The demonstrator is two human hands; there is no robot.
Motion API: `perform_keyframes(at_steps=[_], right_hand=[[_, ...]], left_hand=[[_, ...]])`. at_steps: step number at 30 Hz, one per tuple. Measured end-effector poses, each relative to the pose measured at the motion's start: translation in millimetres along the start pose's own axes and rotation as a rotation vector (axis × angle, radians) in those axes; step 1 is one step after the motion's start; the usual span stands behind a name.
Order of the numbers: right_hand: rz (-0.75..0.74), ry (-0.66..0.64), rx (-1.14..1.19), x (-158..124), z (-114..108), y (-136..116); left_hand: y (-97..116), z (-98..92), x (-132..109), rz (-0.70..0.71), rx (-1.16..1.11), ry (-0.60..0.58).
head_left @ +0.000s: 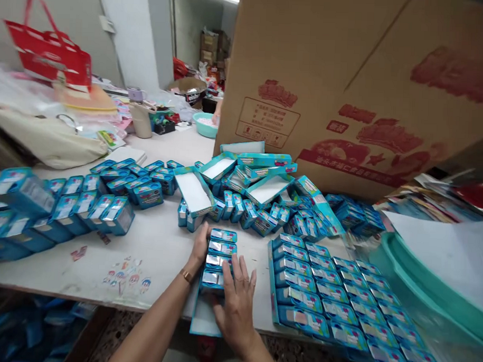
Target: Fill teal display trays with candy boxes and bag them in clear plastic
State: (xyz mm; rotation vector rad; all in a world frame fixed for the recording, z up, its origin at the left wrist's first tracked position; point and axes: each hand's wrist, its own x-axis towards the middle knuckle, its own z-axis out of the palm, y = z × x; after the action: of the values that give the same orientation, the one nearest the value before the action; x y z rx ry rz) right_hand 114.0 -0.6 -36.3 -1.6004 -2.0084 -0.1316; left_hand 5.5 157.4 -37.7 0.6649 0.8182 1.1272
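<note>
A narrow blue display box [208, 318] with a white inside lies at the table's front edge. Several small blue packs [221, 248] stand in a row at its far end, and its near end is bare. My left hand [200, 244] is closed around the far left side of the box, its fingertips partly hidden. My right hand [239, 300] lies over the right side of the row, fingers stretched out and touching the nearer packs. To the right sits a filled display box [275, 293], holding rows of the same packs.
Empty display boxes [194, 192] lie piled on loose packs behind my hands. More blue packs [117, 216] stand at left. A large cardboard carton [309, 62] rises at the back. Turquoise basins [404, 271] stand at right, and a red bag [51, 53] is far left.
</note>
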Motion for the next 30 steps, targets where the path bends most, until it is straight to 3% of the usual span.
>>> perform_keyframes(at_steps=[5,9,13,16,18,22,25,30], right_hand=[[-0.138,-0.006,0.0,6,-3,10],[-0.139,-0.018,-0.016,7,-11,10],[-0.129,-0.029,0.087,7,-31,10],[-0.13,0.039,0.177,19,-40,3],[-0.172,0.064,0.171,29,-41,-7],[-0.244,-0.015,0.056,34,-32,-23],[-0.191,-0.052,0.031,26,-25,-19],[-0.081,-0.015,0.228,5,-30,-4]], left_hand=[[-3,0.3,0,0.087,0.066,0.036],[-5,-5.5,-17,0.234,0.179,0.174],[-4,-18.2,-41,0.482,0.34,0.456],[8,-29.4,-26,0.685,0.646,0.707],[20,-36.2,-4,0.724,0.794,0.711],[41,-54.1,17,0.696,0.82,0.539],[52,-73.8,-11,0.647,0.789,0.485],[64,-98.6,-107,0.448,0.596,0.563]])
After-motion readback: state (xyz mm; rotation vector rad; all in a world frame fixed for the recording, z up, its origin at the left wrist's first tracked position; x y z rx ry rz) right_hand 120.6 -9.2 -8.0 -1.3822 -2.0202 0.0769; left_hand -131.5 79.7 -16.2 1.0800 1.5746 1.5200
